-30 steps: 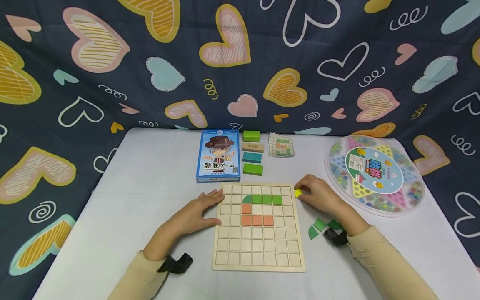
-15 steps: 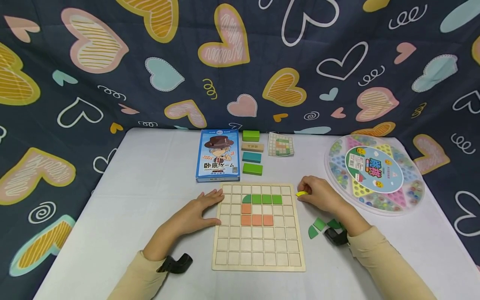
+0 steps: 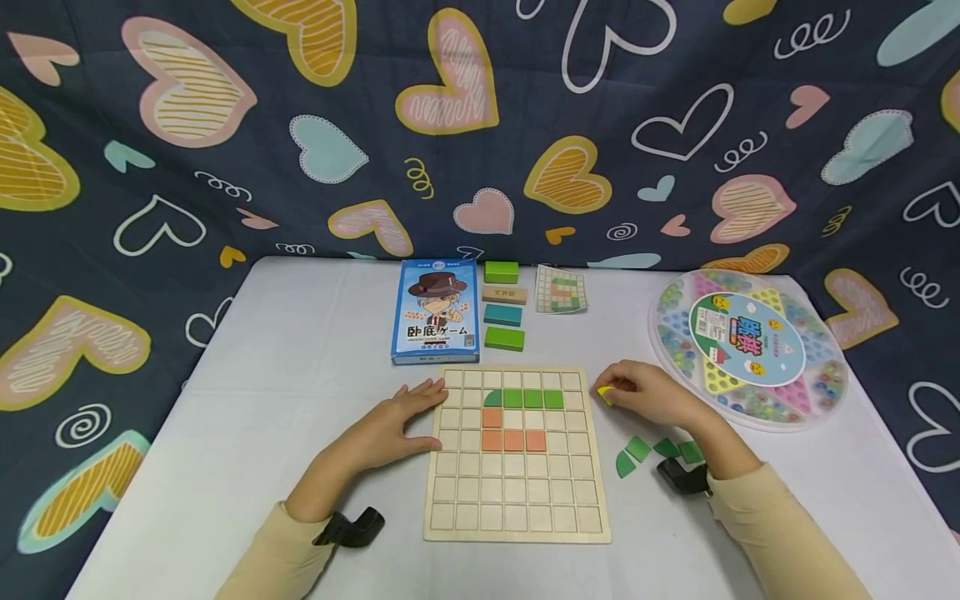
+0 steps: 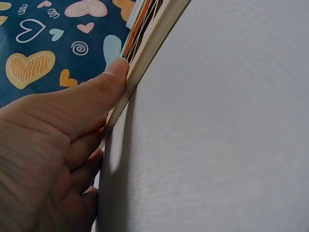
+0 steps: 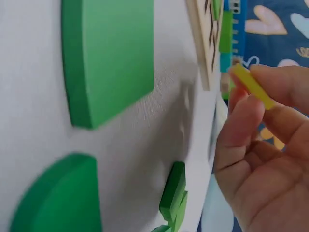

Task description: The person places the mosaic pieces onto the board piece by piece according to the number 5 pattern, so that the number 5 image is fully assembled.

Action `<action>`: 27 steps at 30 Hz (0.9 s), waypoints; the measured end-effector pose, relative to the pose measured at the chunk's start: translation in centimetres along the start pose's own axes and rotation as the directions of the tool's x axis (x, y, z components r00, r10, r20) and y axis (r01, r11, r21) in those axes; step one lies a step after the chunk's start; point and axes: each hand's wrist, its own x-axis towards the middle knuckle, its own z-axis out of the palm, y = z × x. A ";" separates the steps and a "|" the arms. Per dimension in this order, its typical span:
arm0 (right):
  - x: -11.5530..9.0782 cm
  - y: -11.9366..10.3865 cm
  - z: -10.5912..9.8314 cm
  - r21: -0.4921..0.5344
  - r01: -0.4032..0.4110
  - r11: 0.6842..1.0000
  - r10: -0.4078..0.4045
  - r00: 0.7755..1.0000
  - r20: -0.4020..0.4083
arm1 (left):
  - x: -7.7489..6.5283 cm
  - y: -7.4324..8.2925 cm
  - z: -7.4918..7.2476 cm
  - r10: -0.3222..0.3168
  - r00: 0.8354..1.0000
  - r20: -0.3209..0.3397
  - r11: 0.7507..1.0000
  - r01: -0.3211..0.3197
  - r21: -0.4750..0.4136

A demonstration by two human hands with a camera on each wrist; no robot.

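Observation:
A wooden grid board point(image 3: 517, 492) lies flat on the white table. In its upper part sit a row of green square tiles point(image 3: 533, 398) with a green quarter-round tile point(image 3: 492, 398) at the left end, and several coral tiles point(image 3: 513, 440) below. My left hand point(image 3: 390, 425) rests against the board's left edge, fingers extended; in the left wrist view its thumb point(image 4: 113, 72) touches the edge. Off the board's upper right corner, my right hand point(image 3: 645, 392) pinches a small yellow tile point(image 5: 253, 87) between thumb and fingertips, raised above the table in the right wrist view.
Several loose green tiles point(image 3: 637, 448) lie right of the board, under the right forearm. Behind the board stand a blue game box point(image 3: 435, 312), several small blocks point(image 3: 503, 315) and a pattern card point(image 3: 561, 290). A round marble game set point(image 3: 750, 408) lies at the right.
My right hand has shifted slightly right and down, away from the board's corner, turning the yellow tile in its fingertips. My left hand and the tiles on the board stay put.

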 end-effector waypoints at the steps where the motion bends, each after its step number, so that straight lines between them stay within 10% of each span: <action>1: -0.1 -0.1 0.0 0.017 0.000 1.000 0.000 1.000 -0.007 | 0.0 0.0 0.0 0.002 1.000 -0.001 1.000 -0.002 0.001; 12: -1.3 -1.9 1.6 0.224 0.053 0.973 -0.041 0.997 -0.060 | 0.0 0.0 -0.1 0.006 1.000 0.004 1.000 -0.006 0.000; 27: -1.1 -4.5 5.6 0.119 0.147 0.982 -0.153 0.987 0.044 | 0.0 0.1 -0.2 0.011 1.000 0.003 1.000 -0.011 0.002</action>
